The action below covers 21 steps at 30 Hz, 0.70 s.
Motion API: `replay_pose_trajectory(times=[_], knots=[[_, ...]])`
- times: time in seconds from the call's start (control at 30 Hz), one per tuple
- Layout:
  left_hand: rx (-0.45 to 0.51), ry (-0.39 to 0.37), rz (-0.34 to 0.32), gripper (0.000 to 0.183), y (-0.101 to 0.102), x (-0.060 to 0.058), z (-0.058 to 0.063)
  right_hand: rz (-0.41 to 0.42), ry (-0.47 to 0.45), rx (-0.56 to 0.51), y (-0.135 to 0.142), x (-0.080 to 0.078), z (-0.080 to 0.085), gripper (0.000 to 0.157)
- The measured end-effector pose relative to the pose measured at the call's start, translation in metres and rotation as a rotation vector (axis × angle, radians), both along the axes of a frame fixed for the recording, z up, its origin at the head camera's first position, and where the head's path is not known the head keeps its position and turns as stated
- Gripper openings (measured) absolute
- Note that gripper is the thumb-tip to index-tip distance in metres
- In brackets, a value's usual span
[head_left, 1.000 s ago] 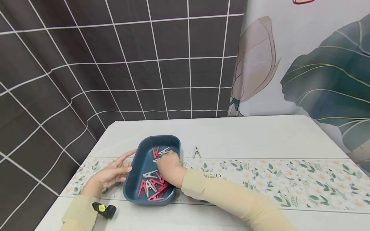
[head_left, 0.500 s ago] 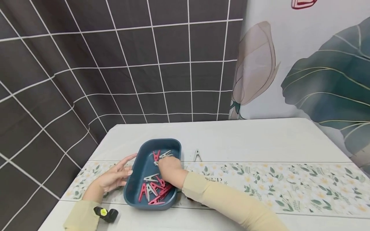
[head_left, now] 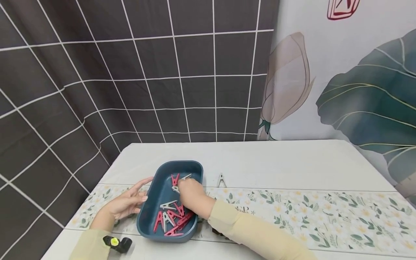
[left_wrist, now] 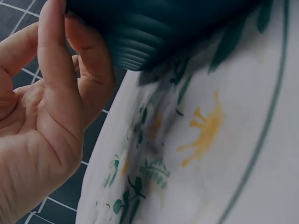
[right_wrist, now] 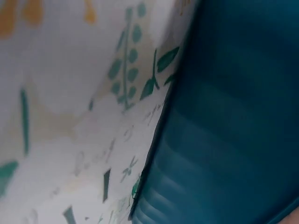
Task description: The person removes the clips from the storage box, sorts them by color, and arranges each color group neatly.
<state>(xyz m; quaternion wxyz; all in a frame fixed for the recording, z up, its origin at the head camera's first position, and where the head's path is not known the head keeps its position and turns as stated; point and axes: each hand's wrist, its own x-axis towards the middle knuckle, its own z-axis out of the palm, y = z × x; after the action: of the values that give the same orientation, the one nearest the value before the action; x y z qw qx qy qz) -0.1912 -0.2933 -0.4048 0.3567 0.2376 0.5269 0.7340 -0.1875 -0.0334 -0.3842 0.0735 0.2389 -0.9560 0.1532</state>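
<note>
A dark blue plastic bin (head_left: 150,196) stands on the table with red and white clothespins in it; a cluster with a red clothespin (head_left: 158,221) lies at its near end. My right hand (head_left: 192,195) reaches over the bin's right rim, fingers bent down inside among the clothespins at the far half. Those fingertips are hidden, so I cannot tell what they hold. My left hand (head_left: 125,204) is at the bin's left side, fingers spread and fingertips at the wall. In the left wrist view, the left hand (left_wrist: 58,88) has its fingers extended up against the ribbed bin (left_wrist: 135,37).
One white clothespin (head_left: 221,180) lies on the table (head_left: 276,162) to the right of the bin. A floral strip (head_left: 292,213) runs across the tabletop. Behind it hangs a dark grid-patterned curtain (head_left: 198,90), with a leaf-print cloth (head_left: 367,101) on the right.
The head view has tilted so that everything sits lower in it. My right hand has stayed in the bin, now covering more of a white clothespin. The left hand keeps its place.
</note>
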Motion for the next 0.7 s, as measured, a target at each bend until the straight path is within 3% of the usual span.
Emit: replay_pose_trajectory(times=[0.2,0.47,0.7], knots=[[-0.024,0.013,0.019,0.068,-0.002,0.001,0.000,0.062,0.043,-0.170,0.007,0.000,0.004,0.012],[-0.032,0.043,0.028,0.067,0.000,-0.001,0.001,0.133,0.032,-0.389,0.019,0.001,0.019,0.020],[-0.023,0.053,0.026,0.067,0.001,-0.002,-0.001,0.105,-0.045,-0.527,0.038,0.003,0.028,0.028]])
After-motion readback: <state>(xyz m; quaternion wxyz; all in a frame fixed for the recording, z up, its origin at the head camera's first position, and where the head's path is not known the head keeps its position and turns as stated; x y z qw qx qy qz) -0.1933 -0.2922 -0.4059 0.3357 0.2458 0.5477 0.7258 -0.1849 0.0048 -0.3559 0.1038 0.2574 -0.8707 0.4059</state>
